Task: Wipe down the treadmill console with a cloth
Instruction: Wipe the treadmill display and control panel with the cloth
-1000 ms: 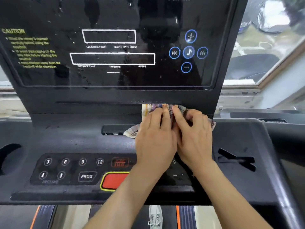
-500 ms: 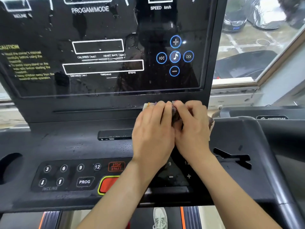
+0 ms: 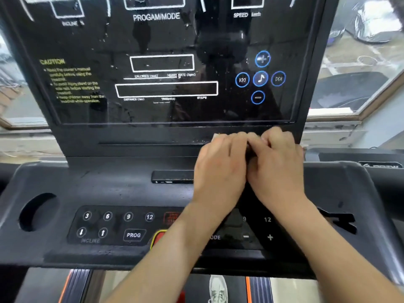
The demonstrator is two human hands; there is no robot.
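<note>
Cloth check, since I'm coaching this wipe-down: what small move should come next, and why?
Probably slide the cloth left along the strip under the screen. The left hand and right hand press it at the strip's right end, and pale specks show on the stretch just left of them.

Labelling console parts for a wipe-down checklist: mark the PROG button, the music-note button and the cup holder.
PROG button (image 3: 133, 235), head view, on its label.
Music-note button (image 3: 260, 78), head view, on the note icon.
Cup holder (image 3: 38, 212), head view, inside its dark recess.
</note>
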